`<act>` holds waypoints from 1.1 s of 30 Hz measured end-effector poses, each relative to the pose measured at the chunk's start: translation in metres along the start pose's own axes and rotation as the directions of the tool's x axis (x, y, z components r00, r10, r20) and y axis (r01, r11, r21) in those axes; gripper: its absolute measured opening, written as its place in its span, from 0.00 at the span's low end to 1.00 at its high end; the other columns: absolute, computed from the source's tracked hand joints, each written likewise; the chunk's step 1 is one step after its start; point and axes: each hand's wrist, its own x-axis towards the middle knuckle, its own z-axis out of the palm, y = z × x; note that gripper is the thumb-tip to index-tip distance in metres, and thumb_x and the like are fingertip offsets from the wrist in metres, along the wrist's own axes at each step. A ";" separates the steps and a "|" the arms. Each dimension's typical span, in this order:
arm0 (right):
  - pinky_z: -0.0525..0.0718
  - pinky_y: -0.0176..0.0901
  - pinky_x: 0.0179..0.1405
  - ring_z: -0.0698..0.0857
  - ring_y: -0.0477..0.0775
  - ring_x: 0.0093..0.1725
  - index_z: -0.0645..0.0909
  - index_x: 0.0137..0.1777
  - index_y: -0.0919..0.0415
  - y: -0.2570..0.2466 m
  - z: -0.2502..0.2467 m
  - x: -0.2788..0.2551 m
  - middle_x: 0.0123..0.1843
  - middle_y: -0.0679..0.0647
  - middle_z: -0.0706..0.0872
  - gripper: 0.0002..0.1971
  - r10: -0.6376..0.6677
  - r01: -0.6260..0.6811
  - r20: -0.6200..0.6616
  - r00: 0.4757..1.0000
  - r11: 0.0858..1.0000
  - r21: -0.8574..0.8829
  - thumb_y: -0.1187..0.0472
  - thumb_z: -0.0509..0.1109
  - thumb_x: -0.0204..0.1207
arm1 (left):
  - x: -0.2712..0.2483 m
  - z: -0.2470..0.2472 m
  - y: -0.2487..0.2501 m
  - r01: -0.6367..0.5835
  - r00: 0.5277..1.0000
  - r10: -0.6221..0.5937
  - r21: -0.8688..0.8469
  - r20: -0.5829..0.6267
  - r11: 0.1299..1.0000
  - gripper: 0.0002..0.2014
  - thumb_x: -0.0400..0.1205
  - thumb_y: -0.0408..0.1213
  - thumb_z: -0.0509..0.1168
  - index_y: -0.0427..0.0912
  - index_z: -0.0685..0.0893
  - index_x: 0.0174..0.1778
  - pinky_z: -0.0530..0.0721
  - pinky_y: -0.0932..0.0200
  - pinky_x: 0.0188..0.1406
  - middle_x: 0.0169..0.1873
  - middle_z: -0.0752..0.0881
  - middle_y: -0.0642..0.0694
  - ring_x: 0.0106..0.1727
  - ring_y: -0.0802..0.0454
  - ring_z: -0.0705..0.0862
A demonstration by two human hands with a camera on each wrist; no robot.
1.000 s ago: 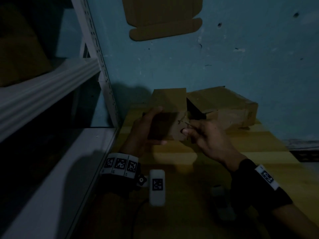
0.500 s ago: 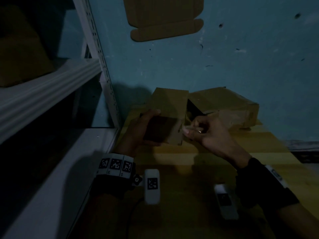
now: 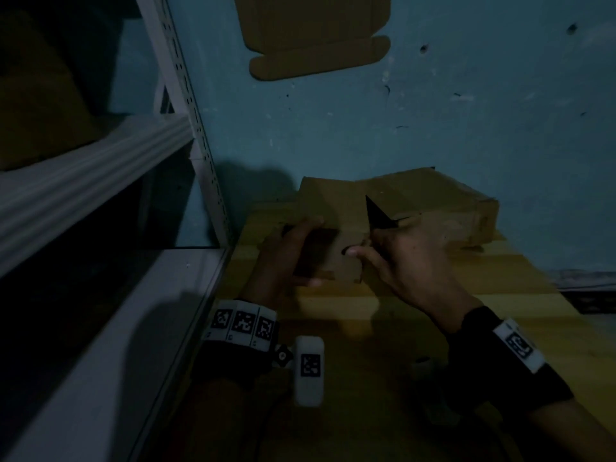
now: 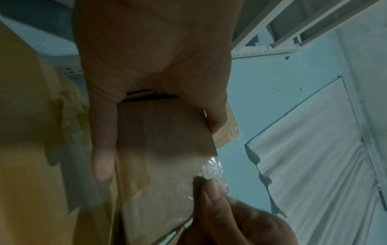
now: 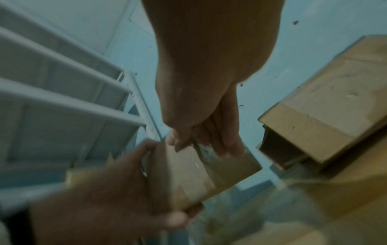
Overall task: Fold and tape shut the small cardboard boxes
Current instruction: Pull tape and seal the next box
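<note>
I hold a small brown cardboard box (image 3: pixel 336 258) above the yellow table. My left hand (image 3: pixel 308 251) grips its left end, thumb below and fingers over the top. In the left wrist view the box (image 4: pixel 163 149) fills the middle, with a crumpled strip of clear tape (image 4: pixel 211 165) on its far corner. My right hand (image 3: pixel 360 248) pinches that tape at the box's right edge. The right wrist view shows the same pinch (image 5: pixel 206 149) on the box (image 5: pixel 188 175). The box's far side is hidden.
A larger open cardboard box (image 3: pixel 433 208) lies on the table (image 3: pixel 500 305) against the blue wall, just behind my hands. A flat cardboard blank (image 3: pixel 316 38) hangs on the wall. White metal shelving (image 3: pixel 100 181) stands close on the left.
My right hand has closed in on the box's right edge, its thumb now on the near face. The left hand keeps its grip and the box has hardly moved.
</note>
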 end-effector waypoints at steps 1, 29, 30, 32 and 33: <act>0.66 0.26 0.21 0.81 0.36 0.27 0.64 0.30 0.37 0.002 0.001 -0.001 0.21 0.36 0.67 0.20 0.001 -0.001 0.005 1.000 0.999 0.033 0.44 0.65 0.83 | 0.001 0.000 0.000 0.004 1.000 -0.004 -0.006 -0.011 1.000 0.23 0.69 0.57 0.77 0.53 0.87 0.58 0.89 0.28 0.43 0.60 0.84 0.38 0.57 0.35 0.85; 0.70 0.39 0.21 0.74 0.45 0.16 0.79 0.24 0.57 -0.001 -0.002 0.002 0.19 0.55 0.79 0.29 0.303 -0.337 0.186 0.935 0.920 0.198 0.34 0.70 0.76 | 0.003 -0.008 -0.003 -0.087 0.993 0.095 0.111 -0.069 0.990 0.31 0.67 0.60 0.78 0.44 0.85 0.60 0.91 0.35 0.36 0.52 0.90 0.41 0.49 0.39 0.90; 0.66 0.35 0.21 0.72 0.44 0.16 0.77 0.24 0.56 -0.002 -0.002 0.003 0.17 0.51 0.75 0.29 0.326 -0.353 0.169 0.930 0.922 0.160 0.34 0.70 0.75 | 0.005 -0.008 -0.004 -0.091 0.992 0.101 0.119 -0.077 0.989 0.33 0.66 0.61 0.78 0.44 0.85 0.61 0.91 0.35 0.36 0.53 0.89 0.41 0.49 0.40 0.90; 0.65 0.32 0.19 0.71 0.43 0.16 0.75 0.24 0.54 -0.003 -0.003 0.005 0.17 0.46 0.72 0.27 0.357 -0.373 0.128 0.925 0.919 0.132 0.37 0.73 0.76 | 0.006 -0.007 -0.003 -0.092 0.991 0.101 0.103 -0.086 0.990 0.30 0.69 0.58 0.78 0.44 0.84 0.61 0.92 0.39 0.34 0.53 0.89 0.41 0.50 0.40 0.90; 0.66 0.32 0.20 0.71 0.43 0.17 0.76 0.26 0.54 -0.004 -0.004 0.006 0.19 0.46 0.73 0.26 0.353 -0.364 0.108 0.929 0.923 0.121 0.38 0.74 0.76 | 0.007 -0.006 -0.003 -0.089 0.991 0.097 0.096 -0.087 0.991 0.29 0.71 0.57 0.77 0.43 0.84 0.62 0.92 0.42 0.33 0.54 0.89 0.41 0.50 0.40 0.89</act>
